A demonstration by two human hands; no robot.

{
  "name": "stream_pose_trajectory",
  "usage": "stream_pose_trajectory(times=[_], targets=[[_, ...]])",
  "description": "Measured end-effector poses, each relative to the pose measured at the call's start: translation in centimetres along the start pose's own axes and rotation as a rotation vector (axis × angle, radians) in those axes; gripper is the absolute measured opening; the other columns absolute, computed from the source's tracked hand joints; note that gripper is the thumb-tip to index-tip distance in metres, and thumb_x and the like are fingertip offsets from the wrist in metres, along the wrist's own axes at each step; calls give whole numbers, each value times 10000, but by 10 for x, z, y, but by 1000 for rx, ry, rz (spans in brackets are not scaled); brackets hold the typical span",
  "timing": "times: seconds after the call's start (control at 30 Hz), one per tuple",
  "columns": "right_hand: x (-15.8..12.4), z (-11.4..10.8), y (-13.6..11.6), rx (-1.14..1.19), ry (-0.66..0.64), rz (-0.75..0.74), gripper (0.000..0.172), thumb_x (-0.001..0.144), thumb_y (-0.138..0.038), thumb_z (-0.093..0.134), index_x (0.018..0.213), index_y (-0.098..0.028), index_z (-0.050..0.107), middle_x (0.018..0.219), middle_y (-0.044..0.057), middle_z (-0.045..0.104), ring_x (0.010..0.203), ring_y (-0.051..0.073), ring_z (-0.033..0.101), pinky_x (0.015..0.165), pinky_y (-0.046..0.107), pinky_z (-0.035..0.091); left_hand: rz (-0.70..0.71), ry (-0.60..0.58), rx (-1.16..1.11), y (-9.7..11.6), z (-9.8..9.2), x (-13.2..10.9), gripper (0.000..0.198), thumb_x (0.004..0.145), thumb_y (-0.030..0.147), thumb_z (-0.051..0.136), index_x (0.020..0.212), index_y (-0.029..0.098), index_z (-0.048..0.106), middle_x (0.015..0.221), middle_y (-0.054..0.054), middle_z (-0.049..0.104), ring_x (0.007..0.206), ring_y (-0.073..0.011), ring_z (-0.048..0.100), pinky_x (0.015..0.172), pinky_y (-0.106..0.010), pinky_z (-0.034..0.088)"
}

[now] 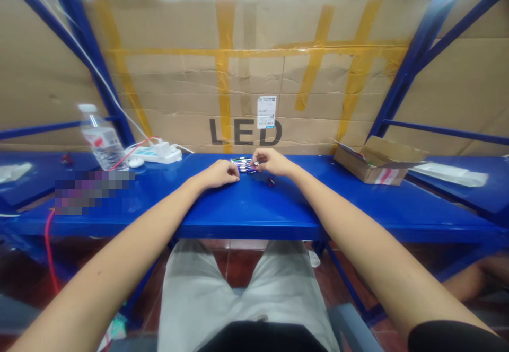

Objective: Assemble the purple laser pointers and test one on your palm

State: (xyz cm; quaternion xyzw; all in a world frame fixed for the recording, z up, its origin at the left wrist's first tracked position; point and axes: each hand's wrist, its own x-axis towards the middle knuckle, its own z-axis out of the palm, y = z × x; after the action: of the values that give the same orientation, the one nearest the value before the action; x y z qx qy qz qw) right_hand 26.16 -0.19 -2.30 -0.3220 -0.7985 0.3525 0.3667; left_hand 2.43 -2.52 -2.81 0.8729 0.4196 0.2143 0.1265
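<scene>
A small row of slim, shiny pen-like sticks [240, 162], silver and blue with dark ends, lies on the blue table [254, 209] between my hands. My left hand [220, 174] rests on the tabletop at the row's left end, its fingers curled inward; what they hold, if anything, is hidden. At the right end, my right hand [272, 162] has thumb and fingers pinched together around something small and pale that I cannot make out. Just below that hand lies a small dark red and purple piece [271, 182], apart from the row.
An open cardboard box [371, 164] stands on the right. To the left are a water bottle [101, 140], a white power strip [159, 152] with cables, and a blurred-out item [93, 192]. A large cardboard sheet [175, 87] marked LED closes off the back between blue posts.
</scene>
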Motion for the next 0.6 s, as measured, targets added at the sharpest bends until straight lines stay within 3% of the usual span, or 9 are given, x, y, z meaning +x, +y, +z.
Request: stream_pose_trajectory(times=[0.1,0.2,0.33,0.6], targets=[[-1,2,-1,-32,14,-20,236,616,-2,640,765,-174,577,758,-11,668,741,144,628,709,273,510,173,212,76,11,3,-3,113,828,239,635,833,166,722,796,-39,709,713,-161,616,695,-274,461],[-2,5,-5,-41,21,-17,238,609,-5,617,765,-178,575,745,-18,674,750,146,634,735,275,513,329,379,150,23,9,-3,173,917,270,576,962,173,712,885,-66,704,786,-168,629,778,-289,477],[-3,9,-12,-50,24,-36,226,603,-33,614,763,-186,570,724,-26,675,740,151,632,737,280,526,410,417,184,28,17,-1,222,975,294,517,1058,191,696,1018,-107,700,933,-198,655,874,-316,487],[-1,11,-13,94,13,-40,212,617,-48,685,763,-173,593,733,-16,701,745,151,664,740,283,536,423,446,140,24,17,1,236,982,274,525,1099,172,702,1017,-111,698,925,-193,650,881,-315,489]])
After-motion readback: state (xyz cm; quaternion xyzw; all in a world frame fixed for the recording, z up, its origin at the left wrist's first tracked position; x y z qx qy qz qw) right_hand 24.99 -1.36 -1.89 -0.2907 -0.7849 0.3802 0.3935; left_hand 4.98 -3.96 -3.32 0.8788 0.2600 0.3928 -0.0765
